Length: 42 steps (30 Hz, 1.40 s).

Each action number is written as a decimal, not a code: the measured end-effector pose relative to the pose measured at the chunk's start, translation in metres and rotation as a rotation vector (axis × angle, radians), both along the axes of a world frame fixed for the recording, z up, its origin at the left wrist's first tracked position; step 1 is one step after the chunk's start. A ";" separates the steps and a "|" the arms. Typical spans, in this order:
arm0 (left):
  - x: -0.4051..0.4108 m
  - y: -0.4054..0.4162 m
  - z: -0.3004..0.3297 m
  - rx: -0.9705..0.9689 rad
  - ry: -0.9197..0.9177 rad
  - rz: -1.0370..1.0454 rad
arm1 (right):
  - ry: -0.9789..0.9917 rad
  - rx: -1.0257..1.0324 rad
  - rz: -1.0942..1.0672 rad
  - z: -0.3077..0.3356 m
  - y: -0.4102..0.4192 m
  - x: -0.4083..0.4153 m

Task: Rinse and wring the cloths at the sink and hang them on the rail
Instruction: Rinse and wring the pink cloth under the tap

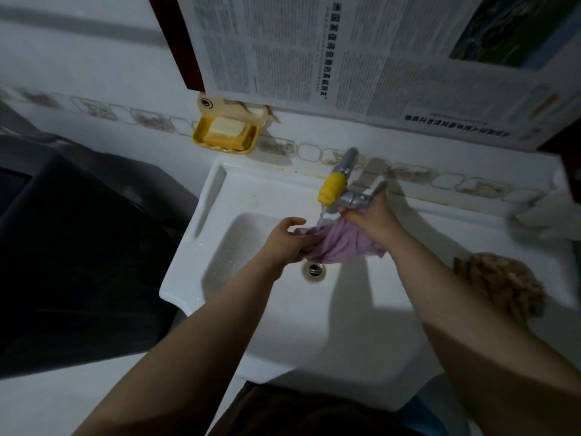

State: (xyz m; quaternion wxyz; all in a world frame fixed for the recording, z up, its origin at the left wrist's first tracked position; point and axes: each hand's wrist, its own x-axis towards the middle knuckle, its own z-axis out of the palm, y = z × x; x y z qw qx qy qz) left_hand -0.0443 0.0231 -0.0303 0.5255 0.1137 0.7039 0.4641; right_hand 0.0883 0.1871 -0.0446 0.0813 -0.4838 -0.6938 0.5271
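Note:
A lilac cloth [344,245] hangs bunched over the white sink [239,196], above the drain [313,270]. Water runs onto it from the tap's yellow nozzle [331,187]. My left hand [287,242] grips the cloth's left end. My right hand [372,220] holds the cloth's upper right part, just below the metal tap handle [361,198]. A brown knitted cloth [503,286] lies on the sink's right ledge. No rail is in view.
A yellow soap dish [224,135] with a bar of soap is fixed to the tiled wall behind the sink. Newspaper [361,58] covers the wall above. A dark appliance [72,247] stands at the left. Something white [547,215] lies at the far right.

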 end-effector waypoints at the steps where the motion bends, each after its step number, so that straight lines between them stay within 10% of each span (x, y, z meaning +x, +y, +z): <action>1: -0.004 -0.001 -0.003 -0.037 0.149 -0.021 | -0.028 -0.023 0.051 0.005 0.002 -0.007; 9: -0.043 -0.013 -0.015 -0.175 0.709 -0.386 | -0.937 -0.118 0.971 0.072 -0.043 0.009; 16: -0.067 -0.019 -0.025 -0.336 0.978 -0.827 | -0.630 -0.440 0.882 0.055 -0.056 0.008; 20: -0.040 -0.013 0.005 0.135 0.187 -0.613 | -0.245 -0.813 0.673 0.069 -0.069 -0.001; 25: -0.015 -0.014 0.007 0.147 -0.453 -0.532 | 0.017 -1.005 0.522 0.085 -0.069 -0.006; 34: -0.052 -0.041 -0.016 -0.068 -0.203 -1.093 | -0.443 -0.721 0.561 0.068 -0.028 -0.002; 42: -0.069 -0.060 -0.027 -0.264 -0.392 -0.971 | -0.564 -0.408 0.272 0.049 -0.020 -0.016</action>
